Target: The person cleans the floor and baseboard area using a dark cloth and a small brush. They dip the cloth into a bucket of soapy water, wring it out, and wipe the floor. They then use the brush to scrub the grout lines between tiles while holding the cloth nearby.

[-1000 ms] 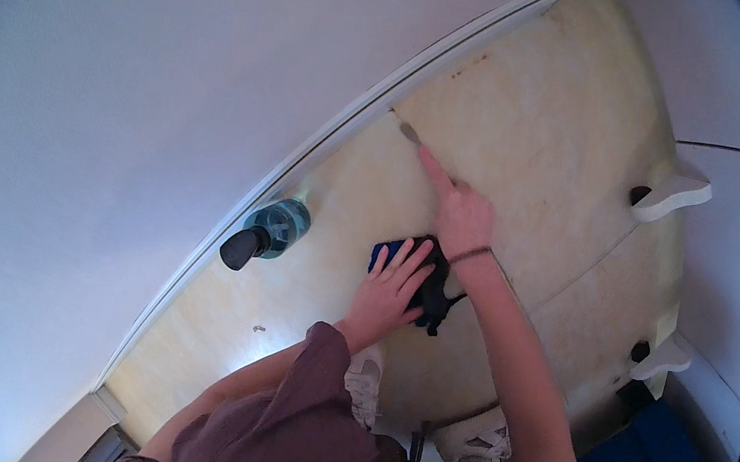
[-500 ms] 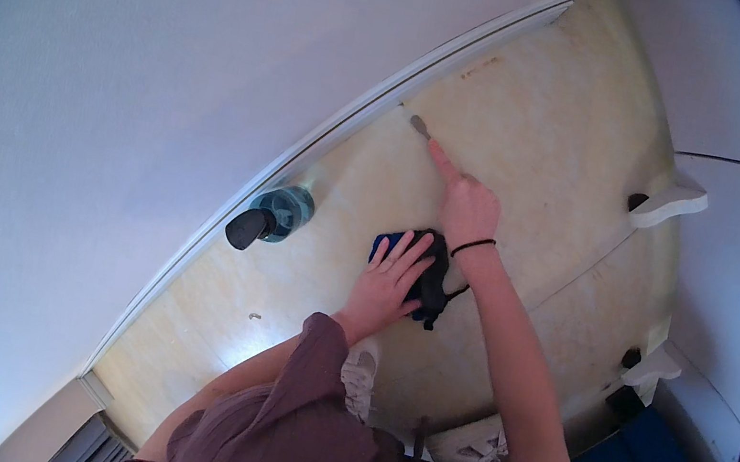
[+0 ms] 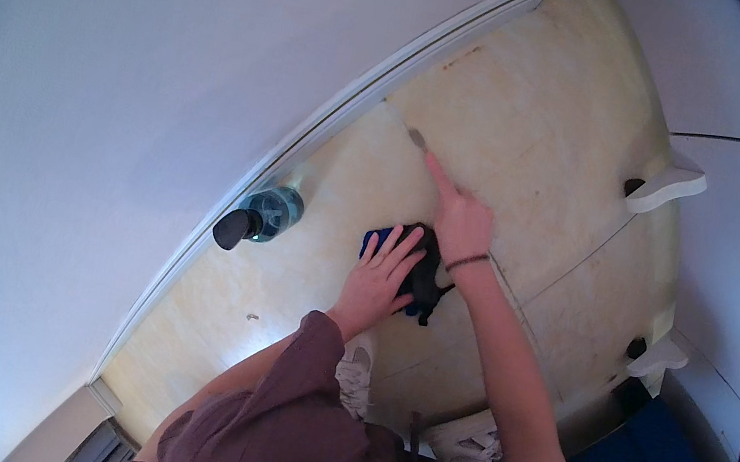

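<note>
Barehanded, a person (image 3: 271,428) leans over a marbled yellow floor (image 3: 564,107), the left hand (image 3: 373,282) spread flat with fingers fanned on a crumpled black-and-blue cloth (image 3: 425,283) at mid-frame. Just above and to the right, the right hand (image 3: 462,226) curls around a grey-bladed scraper (image 3: 417,139), index finger extended toward the blade, above centre. A teal bottle (image 3: 278,214) with a black top stands left of centre, beside the white skirting board (image 3: 388,81).

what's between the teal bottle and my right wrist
In the head view: beige floor, then your left hand spread on the blue-and-black cloth.
</note>
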A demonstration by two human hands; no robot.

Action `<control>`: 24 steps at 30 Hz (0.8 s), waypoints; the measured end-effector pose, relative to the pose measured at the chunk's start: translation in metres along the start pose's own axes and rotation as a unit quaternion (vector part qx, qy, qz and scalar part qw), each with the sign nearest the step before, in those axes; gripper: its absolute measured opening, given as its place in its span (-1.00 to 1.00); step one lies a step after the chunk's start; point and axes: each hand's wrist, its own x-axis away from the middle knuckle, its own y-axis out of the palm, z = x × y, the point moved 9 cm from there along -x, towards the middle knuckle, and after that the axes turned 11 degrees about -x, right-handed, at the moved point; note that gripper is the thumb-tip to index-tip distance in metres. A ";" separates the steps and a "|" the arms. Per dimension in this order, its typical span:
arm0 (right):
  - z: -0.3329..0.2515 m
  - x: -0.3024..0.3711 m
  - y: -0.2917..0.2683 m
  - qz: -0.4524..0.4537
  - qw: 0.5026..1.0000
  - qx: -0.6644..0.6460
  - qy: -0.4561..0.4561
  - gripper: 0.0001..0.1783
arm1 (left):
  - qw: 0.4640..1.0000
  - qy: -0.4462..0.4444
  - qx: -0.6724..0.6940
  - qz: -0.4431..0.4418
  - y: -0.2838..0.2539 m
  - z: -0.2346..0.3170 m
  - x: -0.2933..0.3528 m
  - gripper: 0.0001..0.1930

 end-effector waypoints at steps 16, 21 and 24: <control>0.037 0.070 -0.016 -0.002 0.999 0.035 0.008 -0.11 | 1.000 -0.009 -0.021 0.013 -0.008 -0.001 0.003 -0.18; 0.042 0.072 -0.008 -0.028 0.998 0.045 0.034 -0.12 | 0.999 -0.011 -0.031 0.019 -0.010 0.002 0.003 -0.18; 0.022 0.046 -0.007 -0.010 0.999 0.041 0.009 -0.09 | 0.999 -0.002 -0.031 0.022 -0.008 0.003 0.003 -0.18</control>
